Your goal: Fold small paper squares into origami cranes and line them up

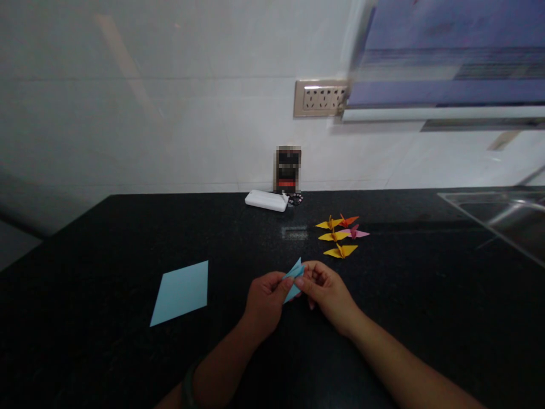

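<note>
A small folded piece of light blue paper (pixel 292 292) is held above the dark countertop, its pointed tip upward. My left hand (pixel 267 300) pinches its left side between thumb and fingers. On the other side, my right hand (pixel 326 289) is closed on the right edge, thumb pressed near the top. The fingers hide part of the folds. Flat on the counter to the left lies a sheet of light blue paper (pixel 183 292). Beyond my right hand stand several folded paper cranes (pixel 340 251) in yellow, orange and pink.
A white power bank (pixel 267 200) with a beaded strap (pixel 296 199) lies near the wall, by a blurred-out upright object (pixel 288 169). A metal sink (pixel 506 218) is set into the black countertop (pixel 106 244) at right. Above are a wall socket (pixel 320 98) and a purple hanging sheet (pixel 447 57).
</note>
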`<control>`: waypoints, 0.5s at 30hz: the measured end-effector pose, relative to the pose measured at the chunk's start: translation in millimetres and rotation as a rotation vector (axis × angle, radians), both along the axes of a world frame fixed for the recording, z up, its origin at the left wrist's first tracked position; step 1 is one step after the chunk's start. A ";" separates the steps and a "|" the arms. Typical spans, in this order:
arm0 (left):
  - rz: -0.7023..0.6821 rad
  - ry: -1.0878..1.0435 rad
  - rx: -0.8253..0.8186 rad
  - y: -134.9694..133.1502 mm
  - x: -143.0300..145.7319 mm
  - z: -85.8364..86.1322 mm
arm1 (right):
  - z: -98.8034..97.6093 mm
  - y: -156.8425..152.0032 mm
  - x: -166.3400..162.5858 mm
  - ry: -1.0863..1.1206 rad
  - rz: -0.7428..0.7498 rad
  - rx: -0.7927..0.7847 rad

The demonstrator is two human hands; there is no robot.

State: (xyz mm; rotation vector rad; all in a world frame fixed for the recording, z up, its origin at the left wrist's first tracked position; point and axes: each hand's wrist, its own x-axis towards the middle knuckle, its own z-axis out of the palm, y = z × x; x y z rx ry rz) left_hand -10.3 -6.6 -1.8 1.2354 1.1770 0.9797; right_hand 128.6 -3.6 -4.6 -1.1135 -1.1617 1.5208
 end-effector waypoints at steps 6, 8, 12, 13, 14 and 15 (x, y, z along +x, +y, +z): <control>-0.055 -0.018 -0.021 -0.5 0.1 -1.9 | 1.4 -3.0 -1.4 0.052 -0.007 -0.063; -0.068 -0.014 -0.036 -0.7 1.0 -3.2 | 1.0 -3.7 -1.9 0.043 -0.045 -0.060; -0.073 -0.049 -0.052 -0.9 3.0 -5.6 | 0.5 -4.0 -2.3 0.048 -0.076 -0.048; -0.077 -0.055 -0.048 -0.9 3.2 -6.1 | 0.6 -3.9 -2.2 0.048 -0.077 -0.044; -0.079 -0.056 -0.041 -0.8 3.3 -6.5 | 0.8 -3.9 -2.3 0.047 -0.078 -0.041; -0.081 -0.053 -0.032 -0.7 3.1 -6.8 | 1.1 -4.0 -2.4 0.047 -0.077 -0.041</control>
